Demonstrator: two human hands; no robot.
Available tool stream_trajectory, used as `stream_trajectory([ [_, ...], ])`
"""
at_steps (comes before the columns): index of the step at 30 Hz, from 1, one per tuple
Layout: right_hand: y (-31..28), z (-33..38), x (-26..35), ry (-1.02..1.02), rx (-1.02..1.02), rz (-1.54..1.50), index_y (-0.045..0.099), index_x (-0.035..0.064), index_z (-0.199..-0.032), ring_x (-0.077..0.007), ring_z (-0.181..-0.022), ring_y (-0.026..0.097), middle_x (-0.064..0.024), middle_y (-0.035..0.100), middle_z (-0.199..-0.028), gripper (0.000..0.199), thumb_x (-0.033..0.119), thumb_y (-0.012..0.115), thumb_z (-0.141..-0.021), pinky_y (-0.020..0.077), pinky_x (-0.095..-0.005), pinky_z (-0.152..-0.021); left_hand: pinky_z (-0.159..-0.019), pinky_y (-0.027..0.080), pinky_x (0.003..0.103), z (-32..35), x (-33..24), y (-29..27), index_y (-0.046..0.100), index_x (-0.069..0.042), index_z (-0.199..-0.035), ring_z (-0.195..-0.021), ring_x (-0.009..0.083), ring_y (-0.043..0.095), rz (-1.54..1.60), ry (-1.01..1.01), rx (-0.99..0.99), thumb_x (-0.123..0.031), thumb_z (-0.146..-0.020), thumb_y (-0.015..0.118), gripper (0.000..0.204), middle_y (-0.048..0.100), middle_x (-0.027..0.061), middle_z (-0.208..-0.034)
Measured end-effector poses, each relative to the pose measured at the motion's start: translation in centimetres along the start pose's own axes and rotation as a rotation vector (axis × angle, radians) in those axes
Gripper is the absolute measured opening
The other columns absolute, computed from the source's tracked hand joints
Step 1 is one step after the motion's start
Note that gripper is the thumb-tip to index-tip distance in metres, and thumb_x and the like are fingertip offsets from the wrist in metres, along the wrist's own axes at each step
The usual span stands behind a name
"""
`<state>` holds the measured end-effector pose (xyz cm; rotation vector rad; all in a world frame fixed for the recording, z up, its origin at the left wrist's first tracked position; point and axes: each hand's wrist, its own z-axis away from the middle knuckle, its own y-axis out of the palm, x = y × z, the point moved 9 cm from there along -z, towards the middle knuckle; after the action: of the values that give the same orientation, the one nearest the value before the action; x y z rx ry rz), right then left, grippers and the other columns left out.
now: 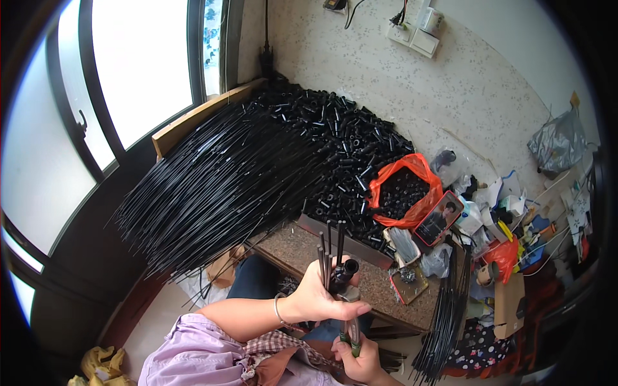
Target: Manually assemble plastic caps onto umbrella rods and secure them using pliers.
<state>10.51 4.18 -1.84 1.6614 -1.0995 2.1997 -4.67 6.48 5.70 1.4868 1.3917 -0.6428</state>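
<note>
My left hand is wrapped around several thin black rods that stand up out of the fist. Beside them a short black tube with an open round end sits in the same grip. Just below, my right hand is closed on the green-grey handles of a pair of pliers. The plier jaws reach up under my left thumb, close to the tube. My left palm and thumb hide the rods' lower ends, so I cannot see what the jaws touch.
A big bundle of black rods covers the left of the speckled table. Loose black tubes pile up behind. An orange bag of small black parts, a phone and a small tray of metal bits lie right. More rods hang off the edge.
</note>
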Motion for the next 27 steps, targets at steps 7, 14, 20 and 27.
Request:
stream_trajectory([
  [7, -2.2, 0.3, 4.9, -0.349, -0.451, 0.156, 0.055, -0.0042, -0.09, -0.0313, -0.059, 0.062, -0.0157, 0.062, -0.067, 0.014, 0.009, 0.056, -0.085, 0.0472, -0.0361, -0.053, -0.049, 0.032, 0.019, -0.2, -0.3, -0.4, 0.049, -0.007, -0.068, -0.056, 0.004, 0.042, -0.042, -0.025, -0.002, -0.014, -0.058, 0.08, 0.034, 0.05, -0.0028, -0.064],
  [14, -0.6, 0.2, 1.3, -0.033, -0.261, -0.033, 0.057, -0.004, -0.09, -0.0334, -0.064, 0.062, -0.019, 0.062, -0.072, 0.022, 0.017, 0.058, -0.084, 0.0476, -0.0376, -0.055, -0.052, 0.034, 0.019, 0.4, -0.8, -0.4, 0.05, -0.006, -0.073, -0.06, 0.0038, 0.043, -0.112, 0.001, -0.026, -0.008, -0.06, 0.077, 0.03, 0.05, -0.0028, -0.066],
  [20, -6.9, -3.2, -0.9, -0.203, -0.251, 0.157, 0.058, -0.0012, -0.1, -0.0186, -0.072, 0.058, -0.0093, 0.058, -0.079, 0.027, 0.016, 0.063, -0.081, 0.0455, -0.0301, -0.066, -0.049, 0.031, 0.015, -0.2, -0.9, -1.6, 0.049, 0.0, -0.114, -0.051, 0.0013, 0.045, -0.129, -0.042, 0.028, -0.002, -0.072, 0.071, 0.048, 0.05, -0.0053, -0.058],
  [27, -10.8, -2.8, -14.1, 0.265, -0.502, 0.79, 0.056, 0.0, -0.094, -0.0342, -0.09, 0.054, -0.0157, 0.053, -0.094, 0.044, 0.04, 0.062, -0.078, 0.0454, -0.0425, -0.075, -0.052, 0.038, 0.021, 1.8, 0.6, -4.9, 0.051, -0.004, -0.071, -0.058, 0.0059, 0.047, -0.202, -0.096, -0.048, -0.011, -0.071, 0.075, 0.025, 0.052, -0.001, -0.062],
])
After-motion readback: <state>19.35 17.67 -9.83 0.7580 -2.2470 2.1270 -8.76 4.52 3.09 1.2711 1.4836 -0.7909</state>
